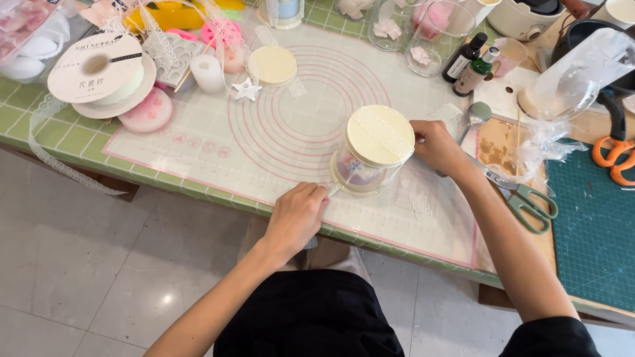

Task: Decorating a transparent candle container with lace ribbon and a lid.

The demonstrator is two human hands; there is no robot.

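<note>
A glass jar with a cream lid stands on the translucent mat with pink rings. A strip of white lace runs across the lid. My right hand pinches the lace at the lid's right edge. At the mat's near edge, just left of the jar's base, my left hand holds down the lace's other end. Inside the jar I can make out pink and pale shapes.
A big ribbon spool, a white candle, a second cream lid and a white star lie at the back left. Green-handled scissors, a spoon, dark bottles and orange scissors sit right.
</note>
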